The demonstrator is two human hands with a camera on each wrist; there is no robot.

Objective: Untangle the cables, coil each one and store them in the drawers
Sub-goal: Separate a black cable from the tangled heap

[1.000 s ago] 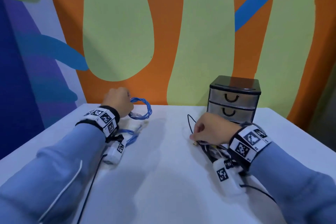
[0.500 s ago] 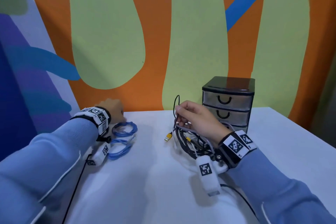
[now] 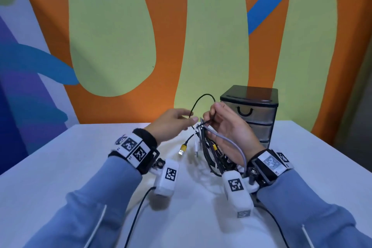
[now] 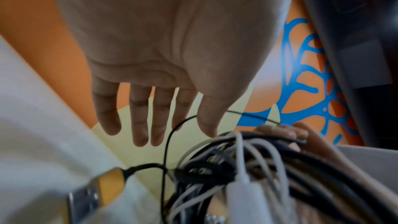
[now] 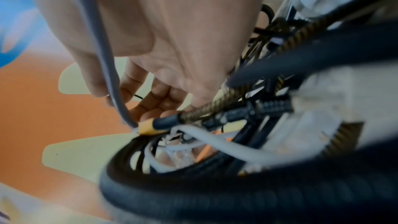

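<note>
The tangled bundle of cables (image 3: 211,151) hangs from my right hand (image 3: 227,127), lifted above the white surface (image 3: 60,167), its lower loops sagging down near my right wrist. It is a mix of black, white and grey leads (one of them braided in black and gold, as the right wrist view shows). My right fingers (image 3: 211,115) are curled round the top of the bundle, pinching several strands together. A grey cable (image 3: 231,143) arcs out from that grip and down past my wrist. A thin black wire (image 3: 198,102) loops up above both hands and runs across toward my left hand (image 3: 171,125). A USB plug with a yellow collar (image 3: 182,149) dangles from the bundle between my two hands, clear of the surface.

My left hand is beside the bundle with its fingers (image 4: 140,117) straight and spread, gripping nothing; the thin black wire passes just by the thumb and forefinger.

Behind my right hand, at the back of the surface against the painted wall (image 3: 120,36), stands the small drawer unit (image 3: 255,115), its drawers closed.
</note>
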